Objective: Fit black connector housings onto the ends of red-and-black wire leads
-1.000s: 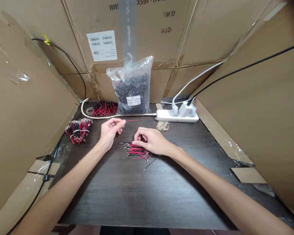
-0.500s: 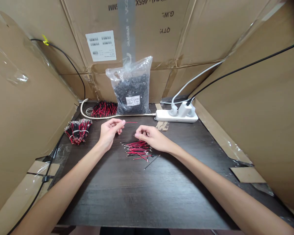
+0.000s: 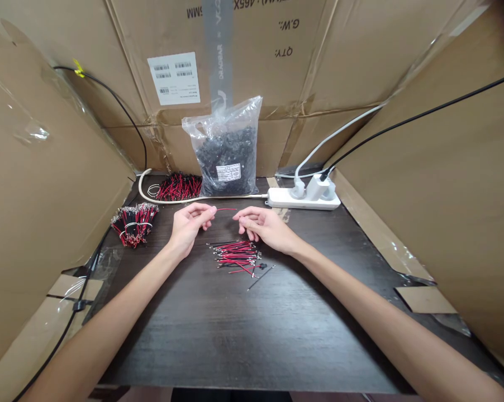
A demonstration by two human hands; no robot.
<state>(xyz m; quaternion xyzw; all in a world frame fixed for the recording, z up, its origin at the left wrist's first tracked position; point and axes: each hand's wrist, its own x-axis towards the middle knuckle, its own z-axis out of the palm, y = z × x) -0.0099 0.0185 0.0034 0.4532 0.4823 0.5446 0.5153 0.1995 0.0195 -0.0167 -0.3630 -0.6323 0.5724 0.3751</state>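
My left hand pinches a thin red wire between thumb and forefinger, its free end pointing right. Just right of that end is my right hand, its thumb and fingertips drawn together in a pinch; whatever they hold, if anything, is too small to make out. Below the hands lies a loose pile of red and black wires with metal-tipped ends. A small black connector sits at the pile's right side, and a single black wire lies slanted beside it.
A tied bundle of red and black wires lies at left. Behind are another wire heap, a clear bag of small black parts and a white power strip with cables. Cardboard walls enclose the dark table.
My right hand has lifted slightly away from the pile, up toward the red wire's free end, uncovering the black connector. My left hand stays nearly still with the wire.
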